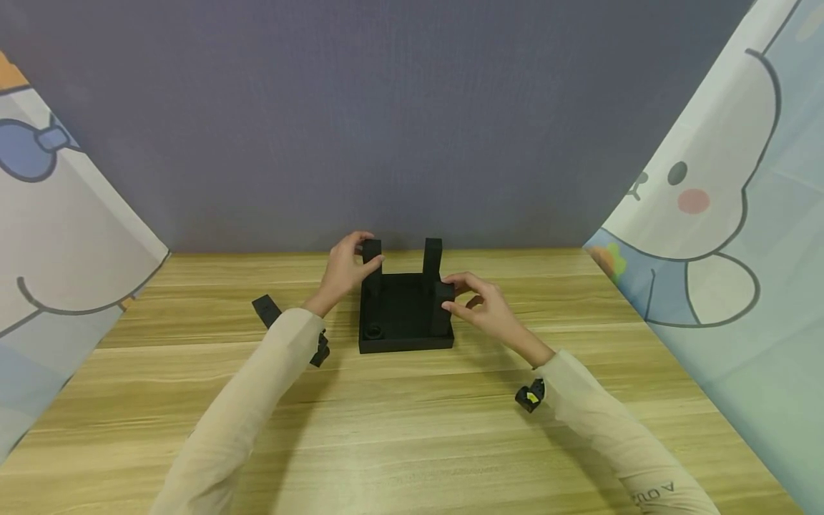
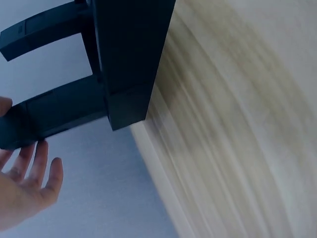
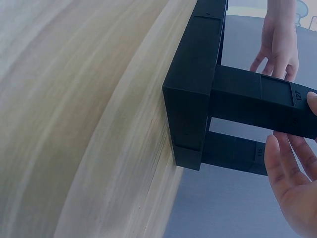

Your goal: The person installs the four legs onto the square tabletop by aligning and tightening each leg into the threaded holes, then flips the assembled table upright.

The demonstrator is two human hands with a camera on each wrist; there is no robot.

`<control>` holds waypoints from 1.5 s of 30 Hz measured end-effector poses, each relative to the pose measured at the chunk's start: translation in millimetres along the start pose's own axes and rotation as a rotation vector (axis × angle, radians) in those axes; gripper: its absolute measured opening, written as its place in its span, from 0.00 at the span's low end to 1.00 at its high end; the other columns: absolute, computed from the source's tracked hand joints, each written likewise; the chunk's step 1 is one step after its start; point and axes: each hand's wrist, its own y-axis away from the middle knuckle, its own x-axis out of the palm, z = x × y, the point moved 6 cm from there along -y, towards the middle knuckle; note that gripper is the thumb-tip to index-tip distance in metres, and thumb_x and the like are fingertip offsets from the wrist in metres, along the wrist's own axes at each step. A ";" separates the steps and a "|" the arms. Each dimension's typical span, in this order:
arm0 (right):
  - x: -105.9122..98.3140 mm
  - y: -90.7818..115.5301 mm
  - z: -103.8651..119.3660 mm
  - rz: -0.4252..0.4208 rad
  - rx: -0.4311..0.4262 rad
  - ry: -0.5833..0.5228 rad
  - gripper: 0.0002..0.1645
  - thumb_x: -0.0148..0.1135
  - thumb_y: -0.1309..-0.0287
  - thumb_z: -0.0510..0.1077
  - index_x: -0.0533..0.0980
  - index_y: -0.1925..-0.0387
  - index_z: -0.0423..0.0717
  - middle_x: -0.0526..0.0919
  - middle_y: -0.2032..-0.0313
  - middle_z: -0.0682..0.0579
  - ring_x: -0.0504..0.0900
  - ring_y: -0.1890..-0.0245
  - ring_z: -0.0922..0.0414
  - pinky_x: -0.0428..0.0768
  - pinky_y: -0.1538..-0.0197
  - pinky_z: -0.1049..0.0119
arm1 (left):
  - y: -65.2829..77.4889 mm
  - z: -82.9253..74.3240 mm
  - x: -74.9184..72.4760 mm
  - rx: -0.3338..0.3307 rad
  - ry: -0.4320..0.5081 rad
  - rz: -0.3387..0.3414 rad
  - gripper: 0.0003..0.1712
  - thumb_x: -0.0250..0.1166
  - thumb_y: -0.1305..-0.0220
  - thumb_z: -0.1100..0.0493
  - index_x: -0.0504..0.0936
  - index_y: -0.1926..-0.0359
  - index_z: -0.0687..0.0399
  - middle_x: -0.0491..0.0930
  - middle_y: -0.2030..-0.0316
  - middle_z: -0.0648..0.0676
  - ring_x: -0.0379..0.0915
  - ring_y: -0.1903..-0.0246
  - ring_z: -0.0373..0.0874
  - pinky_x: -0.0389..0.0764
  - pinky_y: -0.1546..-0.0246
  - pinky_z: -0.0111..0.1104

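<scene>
A black square base (image 1: 402, 315) with a raised rim lies on the table, and three black legs stand up from its corners. My left hand (image 1: 344, 270) holds the back left leg (image 1: 373, 268) near its top, thumb in front and fingers behind. The front right leg (image 1: 442, 315) is pinched by my right hand (image 1: 486, 304) near its upper end; the right wrist view shows number marks on this leg. Behind it rises the back right leg (image 1: 432, 261), untouched. A round socket (image 1: 373, 331) shows at the base's front left corner.
Left of the base a loose black leg (image 1: 266, 309) lies on the wooden table (image 1: 412, 429), partly hidden under my left sleeve. A grey panel (image 1: 386, 129) stands behind the table, with cartoon-printed cloths (image 1: 721, 214) at both sides.
</scene>
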 end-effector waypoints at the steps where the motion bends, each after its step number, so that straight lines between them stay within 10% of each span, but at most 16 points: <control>1: 0.0 0.0 -0.1 -0.001 -0.001 0.001 0.21 0.63 0.48 0.33 0.72 0.50 0.34 0.79 0.59 0.39 0.78 0.59 0.44 0.79 0.67 0.55 | -0.8 0.1 -0.1 0.007 0.001 0.014 0.26 0.64 0.43 0.56 0.71 0.45 0.61 0.74 0.52 0.62 0.75 0.57 0.56 0.77 0.57 0.45; 11: 0.6 0.3 -0.4 -0.006 0.001 0.018 0.21 0.64 0.48 0.34 0.72 0.50 0.35 0.80 0.58 0.40 0.79 0.59 0.45 0.79 0.67 0.57 | -3.1 2.0 1.3 0.000 0.011 0.110 0.27 0.61 0.40 0.57 0.68 0.40 0.56 0.70 0.44 0.62 0.72 0.51 0.58 0.75 0.52 0.49; 24: 1.3 0.8 0.1 -0.009 0.006 0.027 0.22 0.63 0.48 0.35 0.72 0.50 0.36 0.80 0.57 0.40 0.79 0.59 0.46 0.79 0.67 0.58 | 6.2 5.4 -0.6 -0.034 0.053 -0.069 0.30 0.65 0.44 0.55 0.69 0.42 0.60 0.72 0.48 0.61 0.73 0.55 0.55 0.76 0.54 0.44; 38: 0.4 1.1 -1.5 -0.004 0.006 0.027 0.22 0.63 0.48 0.35 0.72 0.50 0.36 0.80 0.58 0.40 0.79 0.59 0.45 0.79 0.67 0.58 | -0.4 5.5 0.7 -0.029 0.066 0.138 0.27 0.59 0.39 0.61 0.66 0.38 0.56 0.68 0.41 0.61 0.71 0.49 0.58 0.77 0.56 0.47; 45: -0.2 1.4 -1.9 -0.006 -0.006 0.030 0.22 0.64 0.48 0.35 0.72 0.50 0.36 0.80 0.58 0.40 0.79 0.60 0.47 0.79 0.67 0.57 | 1.9 9.6 -0.1 -0.082 0.099 0.115 0.31 0.62 0.40 0.56 0.63 0.37 0.54 0.68 0.41 0.60 0.71 0.49 0.55 0.73 0.51 0.49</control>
